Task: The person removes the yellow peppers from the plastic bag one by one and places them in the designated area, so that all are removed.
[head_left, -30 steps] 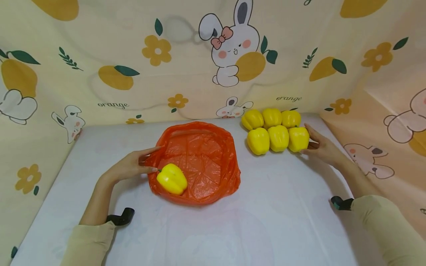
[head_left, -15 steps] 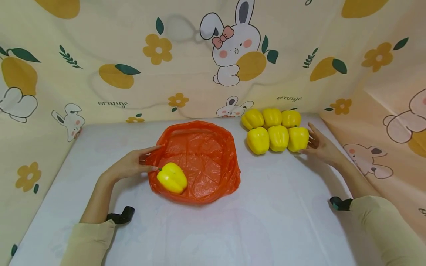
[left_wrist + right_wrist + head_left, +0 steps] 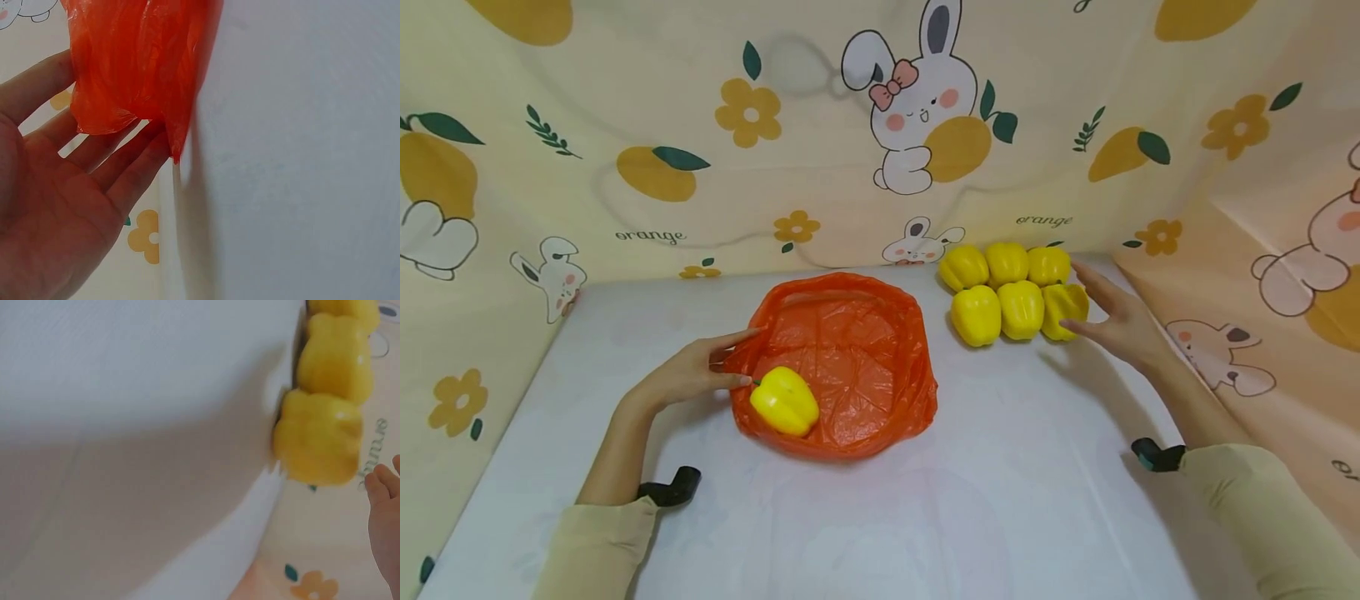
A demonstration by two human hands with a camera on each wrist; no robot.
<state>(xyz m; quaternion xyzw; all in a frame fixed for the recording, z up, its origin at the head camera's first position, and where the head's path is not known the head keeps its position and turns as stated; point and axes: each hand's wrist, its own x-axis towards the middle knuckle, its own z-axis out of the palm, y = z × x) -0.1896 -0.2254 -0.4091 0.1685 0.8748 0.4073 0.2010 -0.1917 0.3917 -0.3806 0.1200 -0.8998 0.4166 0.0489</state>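
A red-orange plastic bag (image 3: 857, 358) lies spread on the white table, its rim rolled up around a hollow. Inside it, at the near left, rests one yellow bell pepper (image 3: 785, 402). My left hand (image 3: 681, 375) touches the bag's left side with fairly straight, spread fingers. In the left wrist view those fingers (image 3: 134, 172) reach behind the bag's folds. At the back right, my right hand (image 3: 1116, 321) hovers with fingers spread beside the front-row end pepper (image 3: 1060, 312). The thumb overlaps that pepper in the head view, while the right wrist view shows fingertips (image 3: 375, 487) apart from it.
More yellow bell peppers (image 3: 976, 317) stand in two rows of three at the table's back right. A printed cloth (image 3: 820, 192) hangs behind and along both sides of the table (image 3: 880, 525).
My right hand has risen slightly off the end pepper, its fingers spreading and its thumb now over the pepper's front. The left hand and the bag hold still.
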